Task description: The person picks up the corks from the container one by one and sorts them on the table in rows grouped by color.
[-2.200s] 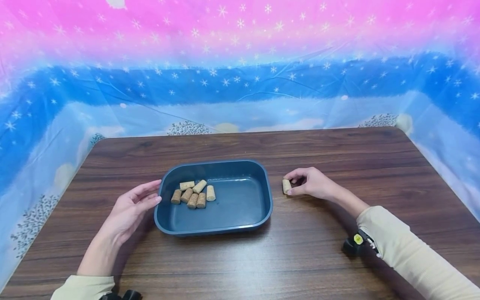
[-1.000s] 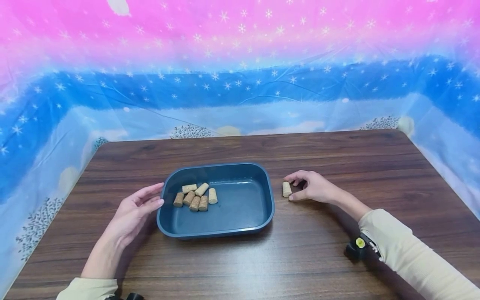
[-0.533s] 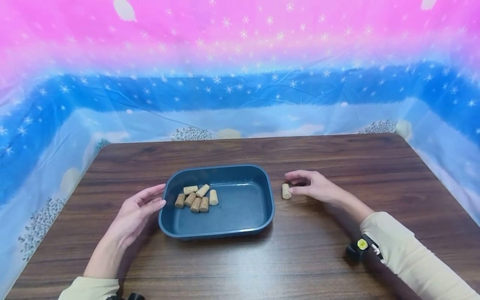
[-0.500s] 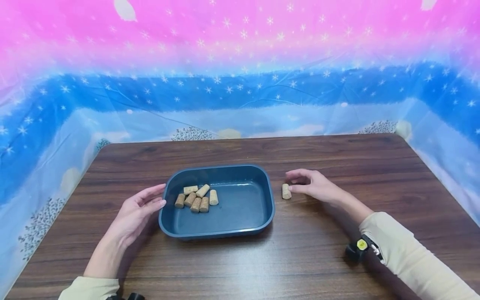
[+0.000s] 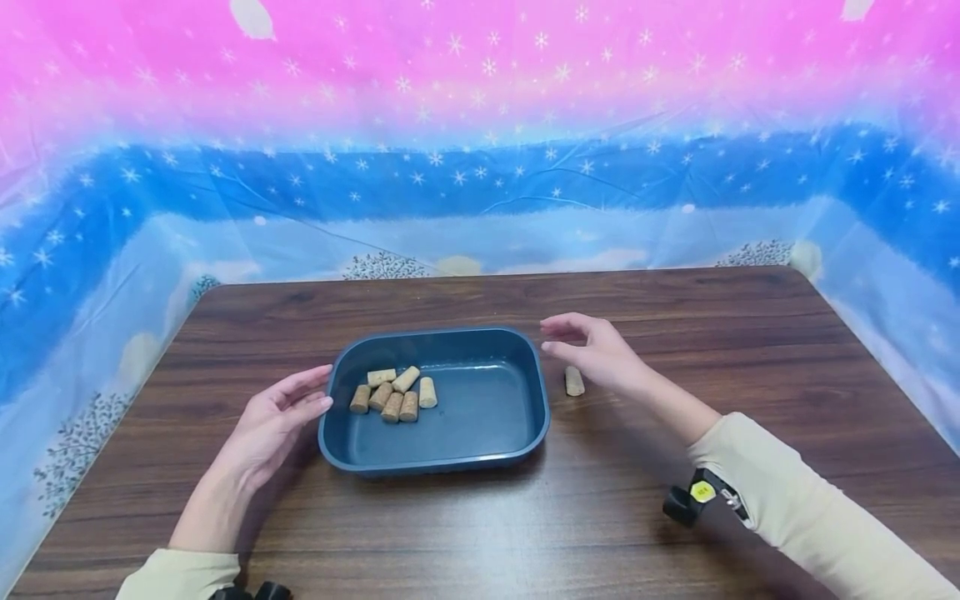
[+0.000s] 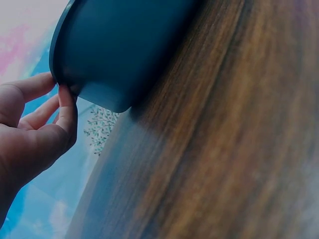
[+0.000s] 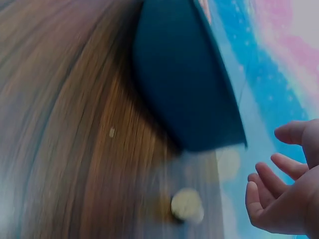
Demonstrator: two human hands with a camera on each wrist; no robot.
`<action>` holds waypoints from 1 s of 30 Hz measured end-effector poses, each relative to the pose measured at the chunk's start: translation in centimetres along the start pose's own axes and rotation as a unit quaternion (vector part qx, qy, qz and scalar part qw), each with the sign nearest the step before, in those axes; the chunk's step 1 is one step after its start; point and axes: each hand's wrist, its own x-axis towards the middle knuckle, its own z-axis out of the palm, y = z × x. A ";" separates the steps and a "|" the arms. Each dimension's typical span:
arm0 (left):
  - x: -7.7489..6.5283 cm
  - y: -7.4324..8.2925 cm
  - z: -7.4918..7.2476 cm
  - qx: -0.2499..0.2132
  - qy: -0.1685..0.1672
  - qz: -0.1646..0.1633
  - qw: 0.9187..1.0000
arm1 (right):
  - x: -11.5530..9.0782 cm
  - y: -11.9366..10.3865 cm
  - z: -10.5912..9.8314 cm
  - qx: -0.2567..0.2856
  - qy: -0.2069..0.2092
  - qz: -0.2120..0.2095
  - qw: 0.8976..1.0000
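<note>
left grip (image 5: 264, 429) is loosely spread, tips against the outside of the tub (image 5: 480, 429); imo light, even pressure is best so it won't skid. right grip (image 5: 596, 354) is empty, fingers n thumb apart, just beside the tub; lone cork (image 5: 574, 382) sits on the table (image 5: 600, 517) just below it, stubby n tapered. tub's smooth w/ rounded corners, grainy corks (image 5: 392, 407) inside nearer left grip.

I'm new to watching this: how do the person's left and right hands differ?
The left hand touches the dark blue tray; the right hand touches nothing. The left hand is at the tray's left end, while the right hand hovers past its right end, near the lone cork outside. Neither holds a cork, and both emerge from pale sleeves.
</note>
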 end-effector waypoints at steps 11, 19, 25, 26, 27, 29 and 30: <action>0.1 -0.1 0.0 0.004 0.001 0.000 1.000 | 0.4 -3.8 4.1 0.045 -0.013 -0.022 0.999; 0.0 -0.2 0.0 -0.011 0.000 0.002 1.000 | 1.1 -4.6 8.0 0.039 -0.083 -0.005 0.996; 0.0 -0.2 0.1 -0.020 -0.004 0.008 1.000 | 2.1 -5.1 10.0 0.019 -0.101 0.020 0.995; 0.0 -0.2 0.1 -0.022 -0.004 0.008 1.000 | 2.3 -5.3 10.3 0.018 -0.102 0.025 0.994; 0.0 -0.2 0.1 -0.022 -0.004 0.009 1.000 | 2.5 -5.5 10.5 0.015 -0.103 0.028 0.994; 0.0 -0.2 0.1 -0.025 -0.004 0.010 1.000 | 2.8 -5.8 10.9 0.016 -0.105 0.038 0.994; 0.0 -0.2 0.1 -0.025 -0.003 0.009 1.000 | 3.0 -5.9 11.1 0.019 -0.107 0.043 0.993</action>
